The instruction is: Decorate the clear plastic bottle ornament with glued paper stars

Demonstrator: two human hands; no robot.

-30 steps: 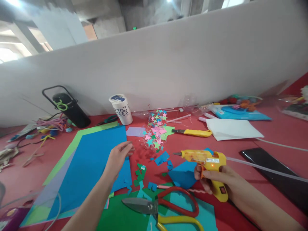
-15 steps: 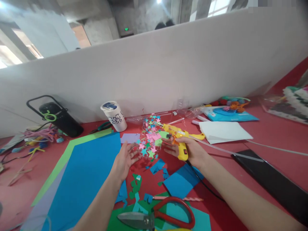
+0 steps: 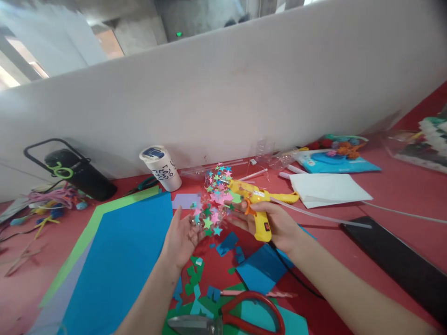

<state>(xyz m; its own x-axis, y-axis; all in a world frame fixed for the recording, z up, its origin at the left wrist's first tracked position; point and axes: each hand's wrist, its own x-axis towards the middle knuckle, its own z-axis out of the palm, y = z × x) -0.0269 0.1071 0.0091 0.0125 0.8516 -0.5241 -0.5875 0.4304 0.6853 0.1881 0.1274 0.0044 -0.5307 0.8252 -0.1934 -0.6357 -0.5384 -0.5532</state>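
My right hand (image 3: 275, 221) is closed around the handle of a yellow hot glue gun (image 3: 258, 194), its metal nozzle pointing left at a clear piece covered in small coloured stars (image 3: 217, 200). A clear glue stick (image 3: 314, 215) trails from the gun's back. My left hand (image 3: 183, 237), palm up with bent fingers, holds the lower left of the star-covered piece, which leans slightly. Some right fingertips reach towards its other side. Below lie blue paper scraps (image 3: 226, 244), green scraps (image 3: 194, 274) and red-handled scissors (image 3: 251, 314).
Large blue paper (image 3: 118, 260) lies at left. Behind stand a white cup (image 3: 162, 170) and a black bottle (image 3: 84, 177). At right are white paper (image 3: 330, 190), a blue packet (image 3: 335, 162) and a long black object (image 3: 394, 260). A black cord (image 3: 296, 274) crosses under my right forearm.
My left hand has come closer to the star-covered piece and now touches its lower end. The piece has tilted, its bottom shifting left. The glue gun stays in my right hand.
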